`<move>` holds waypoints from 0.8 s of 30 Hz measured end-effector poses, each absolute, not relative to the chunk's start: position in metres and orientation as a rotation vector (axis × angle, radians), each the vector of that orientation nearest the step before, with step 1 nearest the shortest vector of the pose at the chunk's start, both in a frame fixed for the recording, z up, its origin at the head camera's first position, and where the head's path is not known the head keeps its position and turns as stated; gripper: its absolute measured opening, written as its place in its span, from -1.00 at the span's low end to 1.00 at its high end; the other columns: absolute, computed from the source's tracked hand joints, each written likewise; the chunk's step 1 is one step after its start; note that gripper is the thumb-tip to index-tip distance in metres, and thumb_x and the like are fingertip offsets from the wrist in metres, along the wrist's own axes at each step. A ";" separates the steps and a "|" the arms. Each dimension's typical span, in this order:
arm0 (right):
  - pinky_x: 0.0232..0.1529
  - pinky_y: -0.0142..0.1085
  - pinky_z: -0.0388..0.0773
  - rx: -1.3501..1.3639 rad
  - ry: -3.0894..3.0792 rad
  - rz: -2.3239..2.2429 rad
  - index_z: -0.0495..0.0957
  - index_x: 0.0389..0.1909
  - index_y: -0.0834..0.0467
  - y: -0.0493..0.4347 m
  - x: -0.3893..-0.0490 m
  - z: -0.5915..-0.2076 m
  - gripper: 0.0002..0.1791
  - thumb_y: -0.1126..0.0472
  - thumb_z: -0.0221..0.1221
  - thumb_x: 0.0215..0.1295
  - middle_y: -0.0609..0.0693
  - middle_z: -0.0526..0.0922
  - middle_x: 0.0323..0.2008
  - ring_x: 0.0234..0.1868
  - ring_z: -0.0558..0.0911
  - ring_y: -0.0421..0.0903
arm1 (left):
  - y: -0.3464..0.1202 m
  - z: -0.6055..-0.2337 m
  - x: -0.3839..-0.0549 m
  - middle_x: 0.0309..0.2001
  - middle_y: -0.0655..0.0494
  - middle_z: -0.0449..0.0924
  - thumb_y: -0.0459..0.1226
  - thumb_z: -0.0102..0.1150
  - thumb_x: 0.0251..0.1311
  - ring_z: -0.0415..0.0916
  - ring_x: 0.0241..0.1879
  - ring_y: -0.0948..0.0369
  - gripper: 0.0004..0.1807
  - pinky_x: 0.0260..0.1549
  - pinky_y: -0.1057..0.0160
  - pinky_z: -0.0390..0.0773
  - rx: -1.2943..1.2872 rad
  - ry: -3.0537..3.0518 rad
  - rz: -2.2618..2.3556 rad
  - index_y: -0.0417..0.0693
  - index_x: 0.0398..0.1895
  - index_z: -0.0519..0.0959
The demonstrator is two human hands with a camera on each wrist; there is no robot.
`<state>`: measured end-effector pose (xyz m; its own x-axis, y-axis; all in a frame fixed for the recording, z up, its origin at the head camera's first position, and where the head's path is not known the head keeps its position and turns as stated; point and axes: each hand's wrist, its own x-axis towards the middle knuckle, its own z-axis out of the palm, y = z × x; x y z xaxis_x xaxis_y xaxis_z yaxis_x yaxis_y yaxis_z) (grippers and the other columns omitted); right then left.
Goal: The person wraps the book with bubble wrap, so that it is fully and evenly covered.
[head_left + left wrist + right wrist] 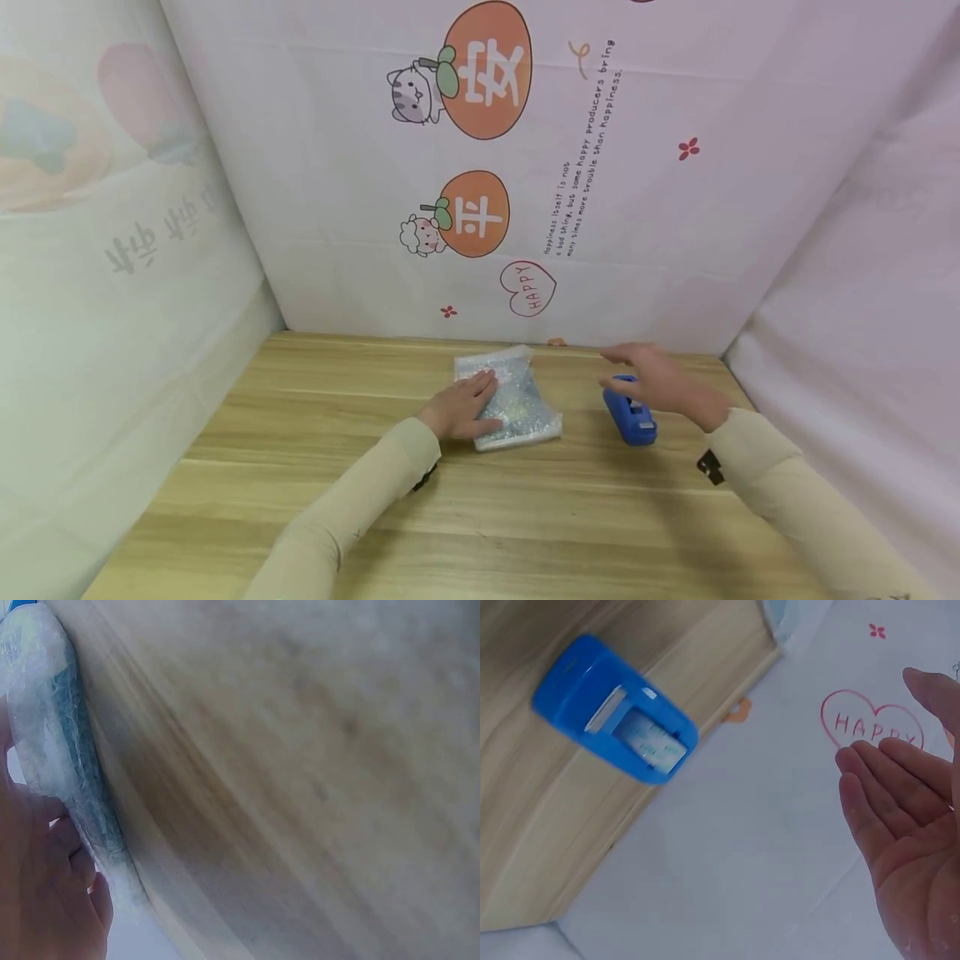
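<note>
A flat package wrapped in clear bubble wrap lies on the wooden table, near its back edge. My left hand rests on its left part with fingers extended. In the left wrist view the wrap looks crinkled over a bluish item, whose kind I cannot tell. A blue tape dispenser stands to the right of the package. Above it is my right hand, fingers loosely extended and holding nothing. The right wrist view shows a gap between this hand and the dispenser, which carries a tape roll.
The wood-grain table ends at a white printed cloth backdrop. More white cloth closes in the left side and the right side. A dark strap item is at the right wrist.
</note>
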<state>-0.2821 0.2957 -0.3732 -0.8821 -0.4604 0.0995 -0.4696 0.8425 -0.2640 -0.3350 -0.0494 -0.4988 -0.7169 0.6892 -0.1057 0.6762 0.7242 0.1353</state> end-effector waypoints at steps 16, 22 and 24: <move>-0.03 0.06 0.78 0.569 -3.144 0.699 0.69 0.03 0.38 0.363 -0.280 -0.401 -0.61 0.09 0.31 0.48 0.25 0.80 -0.06 -0.04 0.79 0.14 | -0.051 -0.502 -0.337 0.74 -0.11 -0.13 0.26 -0.19 0.58 -0.14 0.74 -0.02 -0.06 0.70 0.01 0.05 1.111 2.765 0.143 -0.20 0.72 -0.03; -0.10 0.02 0.77 0.487 -3.152 0.709 0.72 -0.04 0.36 0.376 -0.280 -0.416 -0.63 0.09 0.31 0.48 0.21 0.81 -0.12 -0.11 0.77 0.07 | -0.051 -0.502 -0.338 0.74 -0.13 -0.11 0.23 -0.16 0.58 -0.12 0.73 -0.04 -0.07 0.69 -0.01 0.06 1.128 2.767 0.157 -0.22 0.71 -0.01; -0.11 0.00 0.77 0.467 -3.146 0.722 0.72 -0.04 0.37 0.379 -0.280 -0.421 -0.63 0.09 0.32 0.47 0.20 0.80 -0.13 -0.12 0.76 0.05 | -0.051 -0.504 -0.340 0.74 -0.13 -0.12 0.23 -0.18 0.58 -0.12 0.73 -0.04 -0.07 0.69 -0.01 0.06 1.129 2.770 0.144 -0.22 0.71 -0.02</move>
<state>-0.2801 0.3794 -0.4215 -0.9519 -0.3019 -0.0517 -0.2492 0.8615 -0.4425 -0.3396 -0.0511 -0.5037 -0.7066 0.7006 -0.0991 0.6865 0.7128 0.1436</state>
